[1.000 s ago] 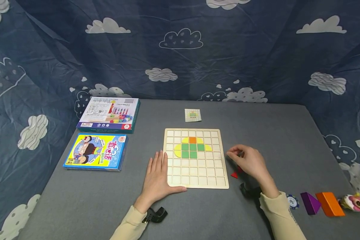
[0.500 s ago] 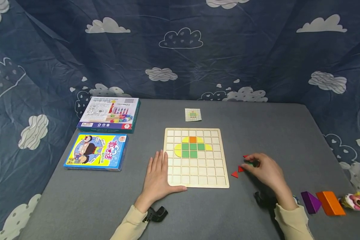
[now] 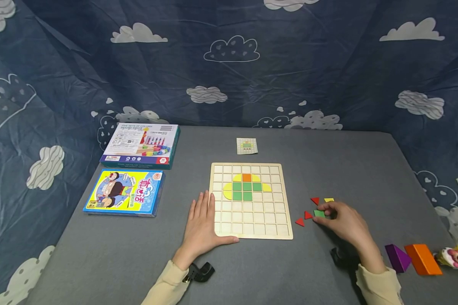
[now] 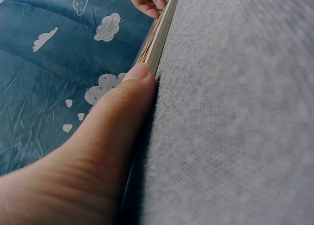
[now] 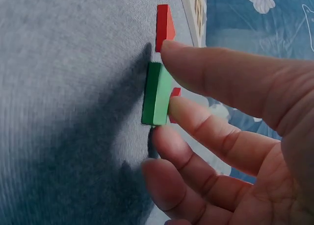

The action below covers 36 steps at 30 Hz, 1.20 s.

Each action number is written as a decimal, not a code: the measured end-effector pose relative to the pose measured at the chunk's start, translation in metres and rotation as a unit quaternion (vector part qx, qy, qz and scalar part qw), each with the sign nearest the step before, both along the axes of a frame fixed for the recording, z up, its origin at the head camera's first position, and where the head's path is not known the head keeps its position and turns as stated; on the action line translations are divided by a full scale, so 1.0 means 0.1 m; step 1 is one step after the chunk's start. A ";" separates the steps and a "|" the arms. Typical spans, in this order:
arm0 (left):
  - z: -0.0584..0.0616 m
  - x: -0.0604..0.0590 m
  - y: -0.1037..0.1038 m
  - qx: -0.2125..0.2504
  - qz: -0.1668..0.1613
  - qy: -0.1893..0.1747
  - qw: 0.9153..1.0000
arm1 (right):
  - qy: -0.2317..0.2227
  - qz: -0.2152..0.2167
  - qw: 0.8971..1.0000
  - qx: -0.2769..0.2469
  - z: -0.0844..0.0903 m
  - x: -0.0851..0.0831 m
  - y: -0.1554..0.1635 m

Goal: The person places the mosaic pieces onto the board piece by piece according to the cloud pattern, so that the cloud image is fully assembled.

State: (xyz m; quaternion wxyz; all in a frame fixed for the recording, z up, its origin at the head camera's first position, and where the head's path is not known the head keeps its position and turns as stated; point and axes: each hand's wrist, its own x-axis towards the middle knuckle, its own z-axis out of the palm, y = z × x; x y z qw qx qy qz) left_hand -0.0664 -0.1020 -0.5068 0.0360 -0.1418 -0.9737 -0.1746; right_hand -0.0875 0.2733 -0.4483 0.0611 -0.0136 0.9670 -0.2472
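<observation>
My left hand (image 3: 200,222) lies along the left edge of a wooden grid board (image 3: 252,218), thumb against its near edge. On the board sit several green squares (image 3: 247,186), an orange square (image 3: 246,177) and yellow curved pieces (image 3: 227,191). To the board's right, my right hand (image 3: 345,222) is over a green square block (image 3: 319,213) lying on the table. In the right wrist view, its thumb and index finger are spread about the green block (image 5: 158,95), the index tip at its edge. Red triangles (image 3: 308,215) lie close by; a yellow piece (image 3: 329,199) is partly behind the fingers.
A small pattern card (image 3: 247,146) lies beyond the board. Two boxes, one white and purple (image 3: 139,144) and one blue and yellow (image 3: 124,191), are at the left. A purple block (image 3: 397,258), an orange block (image 3: 423,259) and a figurine (image 3: 456,257) stand at the right.
My right hand has moved from the board's right edge rightward to the loose pieces, and its fingers have spread, uncovering the green block and the yellow piece. The left hand has stayed in place.
</observation>
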 end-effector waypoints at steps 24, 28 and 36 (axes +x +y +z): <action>0.00 0.00 0.00 0.004 -0.004 0.016 1.000 | 0.002 -0.006 1.000 -0.013 -0.04 0.06 0.04; 0.00 0.00 -0.01 0.002 -0.003 0.009 1.000 | 0.012 0.002 1.000 -0.018 -0.04 0.07 0.04; 0.01 0.00 0.00 0.002 -0.003 0.009 1.000 | 0.041 0.004 0.999 -0.027 -0.03 0.07 0.01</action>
